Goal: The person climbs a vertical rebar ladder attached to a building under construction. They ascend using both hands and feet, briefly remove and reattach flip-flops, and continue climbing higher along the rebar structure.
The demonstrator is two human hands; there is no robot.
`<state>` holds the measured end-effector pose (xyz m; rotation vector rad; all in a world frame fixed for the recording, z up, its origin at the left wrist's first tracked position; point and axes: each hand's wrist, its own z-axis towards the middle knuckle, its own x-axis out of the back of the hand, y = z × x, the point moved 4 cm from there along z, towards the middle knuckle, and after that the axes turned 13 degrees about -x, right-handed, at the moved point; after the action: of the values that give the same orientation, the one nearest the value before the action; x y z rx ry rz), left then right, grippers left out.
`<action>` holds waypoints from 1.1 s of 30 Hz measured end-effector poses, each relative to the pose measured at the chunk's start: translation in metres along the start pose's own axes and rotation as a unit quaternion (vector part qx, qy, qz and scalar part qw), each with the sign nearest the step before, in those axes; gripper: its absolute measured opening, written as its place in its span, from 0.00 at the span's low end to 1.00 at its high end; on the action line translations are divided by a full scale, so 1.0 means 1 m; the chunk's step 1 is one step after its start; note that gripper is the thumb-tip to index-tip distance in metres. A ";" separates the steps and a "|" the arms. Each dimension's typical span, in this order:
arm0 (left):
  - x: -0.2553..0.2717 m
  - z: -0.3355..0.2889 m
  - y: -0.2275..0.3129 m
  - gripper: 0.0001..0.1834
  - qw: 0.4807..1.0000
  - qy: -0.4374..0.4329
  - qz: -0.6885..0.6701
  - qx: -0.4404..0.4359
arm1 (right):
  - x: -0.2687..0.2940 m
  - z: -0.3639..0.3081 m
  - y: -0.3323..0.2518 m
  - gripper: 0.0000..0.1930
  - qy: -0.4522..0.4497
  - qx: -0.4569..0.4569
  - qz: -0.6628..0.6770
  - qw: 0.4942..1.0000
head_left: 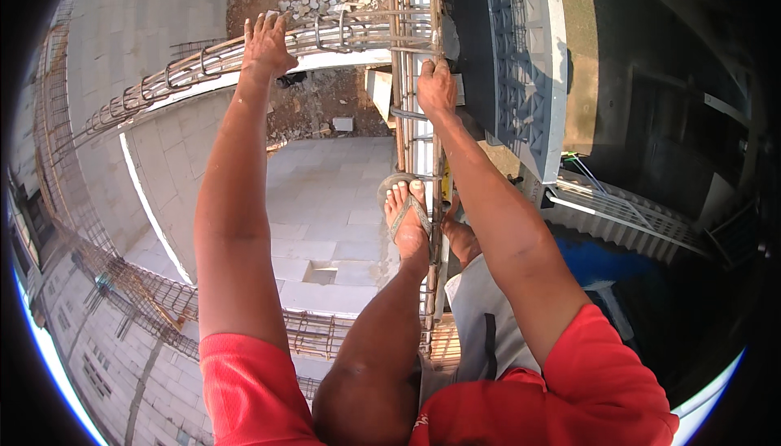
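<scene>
Plainly, everything here can be placed by the long straight cage of brown steel reinforcing bars (397, 88), which runs away from the person with grey bent-steel hoops (407, 114) around it. A curved crossing cage of thin brown steel bars (191, 70) meets it near its far part and sweeps off to its left.

Left hand (267, 47): well left of the straight cage, over the crossing cage; fingers spread, grip open, palm apparently resting on the bars. Right hand (437, 88): at the straight cage's right edge, fingers curled in, grip seemingly closed on its outermost bar; the underside is hidden. A bare foot in a grey thong sandal (409, 216) is planted on the straight cage, nearer the body than both hands.

Handling, by judgement: both cages heavy as wholes; single bars stiff along their length, springy between hoops; surface likely rough, so little slip, nothing fragile. Best hold: long bars beside a hoop, clear of cut ends and of pinch points where the cages cross.

Writing: none made out on the steel. Small white marks on the red cloth shirt (504, 413), near the straight cage's close end, too cropped to read.
</scene>
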<state>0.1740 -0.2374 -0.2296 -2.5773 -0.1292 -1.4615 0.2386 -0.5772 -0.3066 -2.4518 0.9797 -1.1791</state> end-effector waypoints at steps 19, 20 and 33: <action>-0.036 0.035 0.000 0.11 0.960 0.204 -0.154 -0.115 | 0.004 -0.010 -0.001 0.26 0.084 -0.044 0.004 0.995; -0.035 0.036 -0.002 0.11 0.963 0.188 -0.156 -0.116 | 0.002 -0.010 0.000 0.26 0.085 -0.051 0.006 0.995; -0.024 0.020 -0.003 0.17 0.967 0.142 -0.198 -0.079 | 0.006 -0.007 -0.008 0.27 0.086 -0.016 0.014 0.996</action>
<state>0.1779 -0.2308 -0.2593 -2.5267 -0.5342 -2.0394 0.2402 -0.5745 -0.2948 -2.3841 1.0816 -1.3938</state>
